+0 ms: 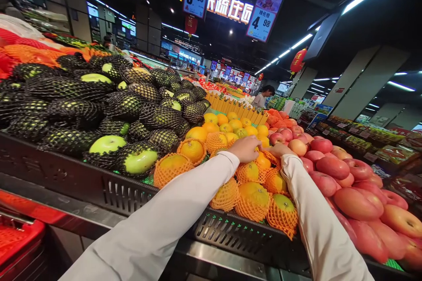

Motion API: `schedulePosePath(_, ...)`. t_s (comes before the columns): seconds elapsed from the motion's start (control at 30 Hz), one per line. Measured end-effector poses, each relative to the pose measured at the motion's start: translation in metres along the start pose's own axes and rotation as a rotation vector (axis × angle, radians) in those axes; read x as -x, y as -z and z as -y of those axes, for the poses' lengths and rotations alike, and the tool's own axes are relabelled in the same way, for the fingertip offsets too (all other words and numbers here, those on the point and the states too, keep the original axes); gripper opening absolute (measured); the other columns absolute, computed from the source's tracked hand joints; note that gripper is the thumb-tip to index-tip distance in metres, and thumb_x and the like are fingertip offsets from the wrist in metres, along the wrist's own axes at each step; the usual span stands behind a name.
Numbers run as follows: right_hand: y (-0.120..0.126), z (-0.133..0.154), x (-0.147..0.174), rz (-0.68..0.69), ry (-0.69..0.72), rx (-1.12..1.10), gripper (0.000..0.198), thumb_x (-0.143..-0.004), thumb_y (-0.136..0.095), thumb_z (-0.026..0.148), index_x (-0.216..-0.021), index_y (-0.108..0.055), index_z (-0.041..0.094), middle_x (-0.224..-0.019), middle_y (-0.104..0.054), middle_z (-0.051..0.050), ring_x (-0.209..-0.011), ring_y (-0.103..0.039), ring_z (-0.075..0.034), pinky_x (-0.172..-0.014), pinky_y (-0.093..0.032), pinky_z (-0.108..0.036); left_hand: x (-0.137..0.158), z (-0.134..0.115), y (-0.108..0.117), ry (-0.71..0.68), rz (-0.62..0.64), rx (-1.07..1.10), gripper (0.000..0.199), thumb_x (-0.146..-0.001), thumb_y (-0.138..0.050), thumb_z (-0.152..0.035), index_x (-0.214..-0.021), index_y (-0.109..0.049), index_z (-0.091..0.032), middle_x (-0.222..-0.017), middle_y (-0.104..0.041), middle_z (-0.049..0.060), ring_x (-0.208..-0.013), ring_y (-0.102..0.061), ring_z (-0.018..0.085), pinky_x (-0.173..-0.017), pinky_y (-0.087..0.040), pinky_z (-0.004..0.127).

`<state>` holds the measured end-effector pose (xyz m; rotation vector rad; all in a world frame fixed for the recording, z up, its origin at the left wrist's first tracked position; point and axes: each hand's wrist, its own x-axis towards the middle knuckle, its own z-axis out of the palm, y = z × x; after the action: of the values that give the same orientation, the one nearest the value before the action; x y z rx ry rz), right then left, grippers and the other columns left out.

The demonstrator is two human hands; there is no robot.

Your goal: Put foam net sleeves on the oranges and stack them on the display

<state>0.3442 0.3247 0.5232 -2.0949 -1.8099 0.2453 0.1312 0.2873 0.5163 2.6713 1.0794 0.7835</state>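
Both my arms, in light sleeves, reach over a bed of oranges [252, 199], many wrapped in orange foam nets. My left hand [245, 148] is over the middle of the bed, its fingers curled and pointing right; what lies under them is hidden. Just to its right, my right hand [281, 149] has its fingers bent in toward the left hand. They close at the edge of a loose orange foam net [271, 158], beside a partly bare orange [263, 160]. Bare oranges [234, 124] lie just beyond both hands.
Green fruit in black nets [128, 107] are heaped at left. Red apples [332, 167] are piled at right. A black crate rim [244, 230] edges the front. A yellow picket divider [235, 109] stands behind. Beyond is a person [263, 95]; a red basket [21, 241] is lower left.
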Motion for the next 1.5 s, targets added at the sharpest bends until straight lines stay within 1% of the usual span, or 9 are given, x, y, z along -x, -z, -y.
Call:
schedulePosePath(0.23,0.009,0.027,0.014,0.04,-0.195,0.347,0.081,-0.083,-0.06,0.062,-0.133,-0.059,-0.002,-0.135,-0.058,-0.025,-0.127,-0.059,-0.036,-0.106,-0.049,-0.042,-0.001,0.001,-0.001,-0.005,0.024,-0.032,0.032,-0.089,-0.051,-0.023,-0.116,-0.068,-0.022,-0.125,-0.063,0.008,-0.116,-0.062,0.025,-0.098,-0.05,0.036)
schedulePosePath(0.37,0.004,0.025,0.015,0.042,-0.066,0.424,0.067,-0.09,-0.054,0.052,-0.139,-0.055,0.006,-0.136,-0.058,-0.022,-0.128,-0.058,-0.034,-0.106,-0.049,-0.041,-0.002,0.001,-0.002,-0.015,0.023,-0.057,0.033,-0.088,-0.05,-0.024,-0.117,-0.068,-0.023,-0.125,-0.063,0.009,-0.114,-0.063,0.025,-0.095,-0.052,0.036)
schedulePosePath(0.47,0.004,0.03,0.027,-0.156,0.055,0.476,0.049,-0.094,-0.045,0.037,-0.14,-0.056,0.024,-0.136,-0.06,-0.014,-0.121,-0.063,-0.033,-0.096,-0.053,-0.043,-0.003,0.001,-0.003,-0.028,0.019,-0.059,0.033,-0.088,-0.049,-0.023,-0.115,-0.068,-0.022,-0.125,-0.063,0.009,-0.114,-0.063,0.025,-0.095,-0.052,0.036)
schedulePosePath(0.57,0.007,0.033,0.039,-0.3,0.011,0.609,0.047,-0.095,-0.03,0.021,-0.125,-0.066,0.018,-0.133,-0.06,-0.016,-0.111,-0.067,-0.034,-0.085,-0.055,-0.042,-0.003,0.001,-0.004,-0.047,0.018,-0.059,0.032,-0.088,-0.049,-0.023,-0.114,-0.068,-0.022,-0.123,-0.063,0.009,-0.115,-0.063,0.025,-0.096,-0.051,0.036)
schedulePosePath(0.67,0.007,0.027,0.039,-0.157,-0.015,0.708,0.048,-0.091,-0.034,0.014,-0.13,-0.062,0.013,-0.133,-0.059,-0.02,-0.115,-0.065,-0.034,-0.088,-0.053,-0.041,-0.003,0.001,-0.004,-0.05,0.025,-0.054,0.033,-0.088,-0.049,-0.023,-0.115,-0.067,-0.021,-0.124,-0.063,0.009,-0.117,-0.061,0.026,-0.096,-0.052,0.038)
schedulePosePath(0.8,0.006,0.012,0.026,0.077,0.212,0.705,0.064,-0.079,-0.055,0.01,-0.142,-0.052,0.025,-0.141,-0.055,-0.015,-0.129,-0.057,-0.029,-0.101,-0.047,-0.036,-0.003,0.0,-0.004,-0.049,0.038,-0.041,0.033,-0.087,-0.051,-0.023,-0.115,-0.067,-0.021,-0.126,-0.062,0.009,-0.119,-0.061,0.026,-0.097,-0.052,0.039)
schedulePosePath(0.97,0.007,0.011,0.018,0.102,0.222,0.622,0.057,-0.081,-0.056,0.013,-0.136,-0.055,0.026,-0.136,-0.058,-0.013,-0.128,-0.056,-0.027,-0.101,-0.046,-0.036,-0.003,0.0,-0.004,-0.046,0.035,-0.037,0.032,-0.087,-0.051,-0.022,-0.113,-0.068,-0.021,-0.125,-0.063,0.008,-0.118,-0.061,0.025,-0.1,-0.051,0.037)
schedulePosePath(1.27,-0.005,0.018,0.031,-0.193,0.125,0.613,0.052,-0.09,-0.038,0.014,-0.139,-0.052,0.024,-0.132,-0.057,-0.016,-0.124,-0.052,-0.032,-0.083,-0.051,-0.039,-0.003,0.0,-0.004,0.001,-0.127,0.06,0.034,-0.087,-0.048,-0.019,-0.115,-0.067,-0.021,-0.123,-0.063,0.008,-0.112,-0.064,0.025,-0.098,-0.052,0.038)
schedulePosePath(1.5,-0.001,0.028,0.037,-1.001,0.518,0.582,0.058,-0.086,-0.058,0.026,-0.143,-0.05,0.022,-0.138,-0.054,-0.012,-0.109,-0.049,-0.027,-0.085,-0.051,-0.038,-0.003,-0.006,0.001,0.119,-0.407,0.261,0.046,-0.091,-0.047,-0.025,-0.136,-0.052,-0.018,-0.139,-0.056,0.013,-0.128,-0.055,0.027,-0.11,-0.045,0.041)
